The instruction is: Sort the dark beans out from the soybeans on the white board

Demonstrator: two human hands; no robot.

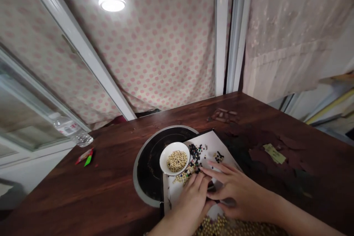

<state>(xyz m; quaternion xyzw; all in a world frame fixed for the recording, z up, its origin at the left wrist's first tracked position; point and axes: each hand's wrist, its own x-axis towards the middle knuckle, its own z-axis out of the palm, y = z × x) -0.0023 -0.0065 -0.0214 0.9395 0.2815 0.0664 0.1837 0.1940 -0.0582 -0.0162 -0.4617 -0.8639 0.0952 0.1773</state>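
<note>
My left hand (pixel 195 194) rests low over a white tray or board (pixel 174 191), its fingers side by side and the thumb apart. The fingertips touch a loose pile of small round tan beans or beads (pixel 181 177). My right hand (pixel 235 188) is beside it with fingers spread, its fingertips reaching the pile near the left fingers. Small black pieces (pixel 195 152), with a few coloured ones among them, lie just beyond the fingers. A white bowl (pixel 163 160) holding tan round pieces (pixel 177 160) stands left of the pile. Anything under my palms is hidden.
A round black disc with a grey rim (pixel 143 177) lies partly under the board on the dark wooden table (pixel 110 191). More tan pieces (pixel 218 225) spread at the near edge. A plastic bottle (pixel 70 129), wrappers (pixel 85 156) and a yellow paper slip (pixel 274 153) lie farther out.
</note>
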